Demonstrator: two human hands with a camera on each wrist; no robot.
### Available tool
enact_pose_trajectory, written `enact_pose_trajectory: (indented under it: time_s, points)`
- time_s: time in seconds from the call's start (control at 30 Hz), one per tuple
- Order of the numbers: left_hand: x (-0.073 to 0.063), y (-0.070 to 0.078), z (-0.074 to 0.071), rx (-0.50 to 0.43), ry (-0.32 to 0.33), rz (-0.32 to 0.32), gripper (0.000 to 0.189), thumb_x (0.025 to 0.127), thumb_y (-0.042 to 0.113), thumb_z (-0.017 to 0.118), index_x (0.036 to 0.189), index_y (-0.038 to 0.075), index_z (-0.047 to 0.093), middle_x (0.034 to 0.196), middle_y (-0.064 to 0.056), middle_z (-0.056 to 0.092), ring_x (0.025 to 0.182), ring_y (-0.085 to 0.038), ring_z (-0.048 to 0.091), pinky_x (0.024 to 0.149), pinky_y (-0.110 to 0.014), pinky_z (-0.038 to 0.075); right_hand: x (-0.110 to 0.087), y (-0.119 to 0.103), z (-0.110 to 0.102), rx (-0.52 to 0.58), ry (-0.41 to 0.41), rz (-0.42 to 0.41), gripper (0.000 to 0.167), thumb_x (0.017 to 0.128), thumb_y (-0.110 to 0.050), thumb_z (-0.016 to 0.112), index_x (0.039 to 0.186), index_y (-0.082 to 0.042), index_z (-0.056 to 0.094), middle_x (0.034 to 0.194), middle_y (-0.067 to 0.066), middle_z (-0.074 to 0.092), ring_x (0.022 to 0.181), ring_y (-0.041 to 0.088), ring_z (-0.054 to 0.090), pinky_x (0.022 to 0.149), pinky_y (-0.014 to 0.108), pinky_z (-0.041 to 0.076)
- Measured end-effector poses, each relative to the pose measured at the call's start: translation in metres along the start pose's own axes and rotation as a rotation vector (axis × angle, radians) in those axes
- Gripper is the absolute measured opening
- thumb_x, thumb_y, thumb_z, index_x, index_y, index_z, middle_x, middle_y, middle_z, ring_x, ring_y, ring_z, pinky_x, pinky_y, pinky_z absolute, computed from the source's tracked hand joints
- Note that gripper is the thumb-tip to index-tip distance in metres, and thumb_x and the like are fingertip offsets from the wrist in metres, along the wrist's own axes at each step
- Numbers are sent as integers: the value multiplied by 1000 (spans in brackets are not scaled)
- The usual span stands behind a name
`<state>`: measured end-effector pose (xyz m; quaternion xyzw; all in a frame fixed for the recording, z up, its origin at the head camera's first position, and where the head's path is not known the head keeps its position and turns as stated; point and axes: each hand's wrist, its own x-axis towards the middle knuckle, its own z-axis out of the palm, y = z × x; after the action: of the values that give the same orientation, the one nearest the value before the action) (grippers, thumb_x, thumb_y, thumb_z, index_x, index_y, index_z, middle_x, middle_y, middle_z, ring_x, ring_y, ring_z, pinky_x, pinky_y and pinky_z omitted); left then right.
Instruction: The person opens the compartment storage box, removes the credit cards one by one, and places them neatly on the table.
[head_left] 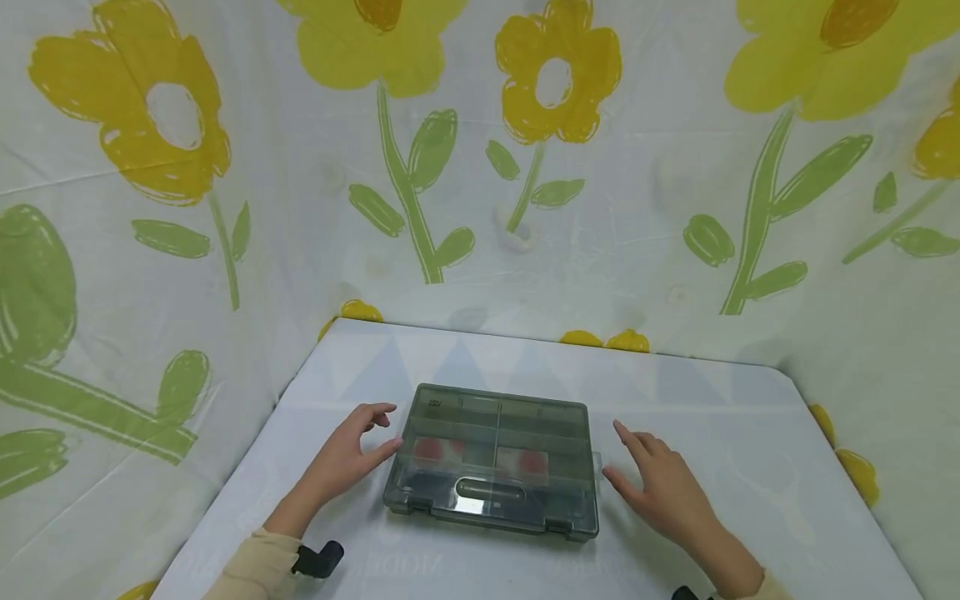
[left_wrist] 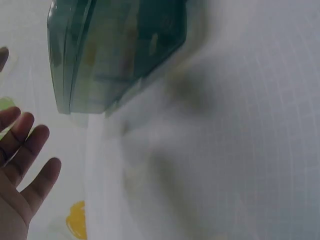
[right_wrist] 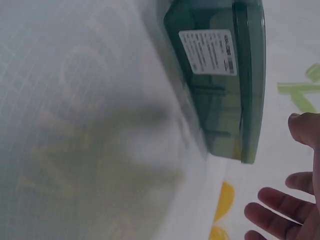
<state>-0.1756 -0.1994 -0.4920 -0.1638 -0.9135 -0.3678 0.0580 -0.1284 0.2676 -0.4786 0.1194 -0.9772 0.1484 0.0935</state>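
A dark green see-through plastic case (head_left: 495, 425) lies flat on the table with its lid down. Its handle slot and two latches face the near side. Through the lid I make out dividers and two pale pieces with red spots. My left hand (head_left: 348, 454) is beside the case's left edge, fingers loosely bent and holding nothing; whether the thumb touches the edge I cannot tell. Off the right side, my right hand (head_left: 663, 487) hovers with spread fingers, also holding nothing. In the right wrist view the case's side (right_wrist: 215, 85) carries a white printed label (right_wrist: 209, 51).
The white table (head_left: 720, 467) has faint blue triangles along its back. Cloth walls (head_left: 600, 250) printed with yellow flowers and green leaves stand at the back and both sides. Black wrist mounts (head_left: 318, 558) sit at the cuffs.
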Motion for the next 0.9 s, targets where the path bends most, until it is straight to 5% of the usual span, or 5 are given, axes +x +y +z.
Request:
enact_pose_trajectory:
  time_s: [0.2,0.47,0.9]
  points:
    - [-4,4,5,-71,-61,76,69,87,28,83,144,7,51,120,-7,61,114,-29,59,102,-54,53,-2,-16,0,84,-61,-3,62,92,-32,76,146,-10,55,113,4,64,97,21,63,85,48,56]
    - [-10,8,11,-39,-109,74,85,77,40,90,147,14,49,145,-6,53,135,-31,50,108,-56,49,-10,-35,2,186,-127,-58,51,93,-27,76,140,-16,61,101,-15,57,92,9,59,76,34,54]
    - [-18,7,14,-26,-175,165,102,69,55,90,150,9,47,153,-11,45,140,-38,44,108,-62,46,-18,-53,12,323,-187,-223,42,94,-23,76,134,-15,64,104,-14,62,89,1,56,72,28,56]
